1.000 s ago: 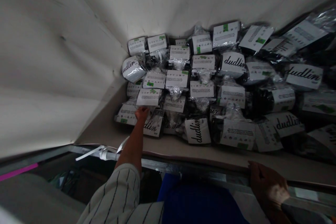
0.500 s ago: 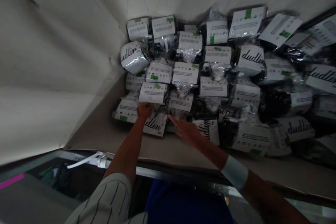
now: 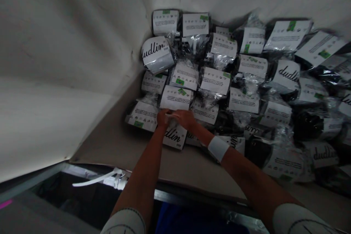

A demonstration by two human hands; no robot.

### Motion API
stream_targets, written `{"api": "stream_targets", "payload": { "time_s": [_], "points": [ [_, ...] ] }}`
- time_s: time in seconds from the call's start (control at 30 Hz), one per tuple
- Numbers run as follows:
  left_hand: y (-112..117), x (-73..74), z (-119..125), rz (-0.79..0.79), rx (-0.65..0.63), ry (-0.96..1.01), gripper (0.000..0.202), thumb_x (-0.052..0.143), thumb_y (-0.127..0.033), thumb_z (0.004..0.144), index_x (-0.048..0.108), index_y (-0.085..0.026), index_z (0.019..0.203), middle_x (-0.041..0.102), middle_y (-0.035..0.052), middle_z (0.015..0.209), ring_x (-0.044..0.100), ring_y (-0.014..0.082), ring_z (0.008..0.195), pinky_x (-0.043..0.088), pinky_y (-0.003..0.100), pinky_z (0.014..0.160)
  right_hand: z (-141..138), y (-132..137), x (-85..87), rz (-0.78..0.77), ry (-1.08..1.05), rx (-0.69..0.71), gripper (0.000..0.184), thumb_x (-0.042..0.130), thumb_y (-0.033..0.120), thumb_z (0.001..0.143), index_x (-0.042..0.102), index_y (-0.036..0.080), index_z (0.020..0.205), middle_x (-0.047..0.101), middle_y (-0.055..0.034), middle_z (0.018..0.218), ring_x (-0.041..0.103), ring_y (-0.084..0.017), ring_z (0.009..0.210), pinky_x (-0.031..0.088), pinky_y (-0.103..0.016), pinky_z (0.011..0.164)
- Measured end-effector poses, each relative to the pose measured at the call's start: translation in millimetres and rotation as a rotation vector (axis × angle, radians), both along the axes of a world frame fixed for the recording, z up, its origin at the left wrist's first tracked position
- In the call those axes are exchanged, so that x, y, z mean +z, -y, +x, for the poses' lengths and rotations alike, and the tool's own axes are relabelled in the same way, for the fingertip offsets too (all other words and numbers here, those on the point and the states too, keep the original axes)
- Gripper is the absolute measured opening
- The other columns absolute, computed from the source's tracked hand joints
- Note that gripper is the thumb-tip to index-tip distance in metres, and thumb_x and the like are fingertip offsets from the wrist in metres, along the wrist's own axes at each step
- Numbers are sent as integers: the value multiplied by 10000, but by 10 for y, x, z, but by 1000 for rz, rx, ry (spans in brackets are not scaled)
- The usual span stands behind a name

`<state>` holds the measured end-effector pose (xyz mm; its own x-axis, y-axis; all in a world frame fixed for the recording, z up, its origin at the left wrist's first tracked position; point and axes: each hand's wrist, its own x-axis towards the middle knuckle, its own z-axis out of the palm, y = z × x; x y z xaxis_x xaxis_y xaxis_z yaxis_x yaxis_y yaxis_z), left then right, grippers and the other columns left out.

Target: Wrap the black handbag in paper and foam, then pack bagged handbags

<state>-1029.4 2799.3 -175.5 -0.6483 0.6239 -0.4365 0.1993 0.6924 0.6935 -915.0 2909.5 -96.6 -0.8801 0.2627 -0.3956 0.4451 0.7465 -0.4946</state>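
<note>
My left hand (image 3: 162, 117) and my right hand (image 3: 185, 119) meet at the top of a clear plastic packet with a white "dudlin" card (image 3: 175, 138). The fingers of both hands are closed on the packet's upper plastic edge, and a pale strip of it shows between them. Just above my fingers lies a packet with a white printed card (image 3: 175, 98) and a green sticker. Left of my left hand rests another carded packet (image 3: 144, 115). My right forearm passes over part of the packets on the right.
Rows of similar packets with dark contents, such as one with a "dudlin" card (image 3: 286, 75), cover the brown board (image 3: 109, 146). Pale sheeting (image 3: 82, 62) rises at the left and back. A metal rail with a white strap (image 3: 94, 180) runs along the front edge.
My right hand has moved left to join my left hand at the packet, its fingers going from extended to closed. The view has shifted, so the packets appear farther right.
</note>
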Motion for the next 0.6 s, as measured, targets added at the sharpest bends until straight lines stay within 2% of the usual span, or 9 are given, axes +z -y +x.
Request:
{"api": "stream_targets", "payload": {
  "time_s": [0.17,0.23,0.37,0.43,0.5,0.57,0.6],
  "points": [
    [63,-34,-160,37,73,240,193,617,-263,743,702,-118,838,708,69,831,639,190,792,499,268,716,-353,-5,-150,78,149,-140,354,441,433,969,697,214,1078,701,-83,1082,614,-232,1006,416,-302,834],
    [61,-20,-205,18,100,333,234,635,-247,724,708,-102,892,714,77,841,648,184,761,511,264,680,-398,-4,-185,98,163,-165,362,439,453,962,698,219,1060,705,-79,1061,620,-237,989,422,-311,822],
    [43,86,-245,-45,104,450,209,598,-199,737,723,-102,873,713,86,797,661,182,713,525,274,646,-418,2,-238,96,196,-189,369,435,476,958,684,223,1060,704,-67,1057,625,-237,980,429,-315,800],
    [48,173,-245,-89,103,431,187,588,-198,754,726,-118,852,707,88,772,668,201,720,529,299,659,-416,16,-260,95,210,-199,347,448,467,954,671,227,1070,702,-65,1056,627,-240,975,430,-322,799],
    [58,274,-242,-137,114,336,170,602,-207,759,720,-124,849,700,110,801,671,254,818,528,358,737,-408,36,-273,96,203,-204,333,453,445,956,651,213,1089,696,-76,1066,624,-241,980,427,-328,810],
    [56,371,-234,-171,150,190,229,622,-230,760,698,-119,946,682,156,966,619,327,1028,485,441,884,-391,55,-272,88,188,-209,328,446,423,963,631,195,1107,688,-90,1085,621,-239,984,424,-326,822],
    [47,410,-227,-163,152,86,320,640,-245,755,670,-120,1048,645,177,1097,557,352,1143,444,470,957,-379,61,-268,81,180,-211,327,438,415,968,623,188,1112,684,-94,1097,620,-236,986,422,-322,826]
  ]
}}
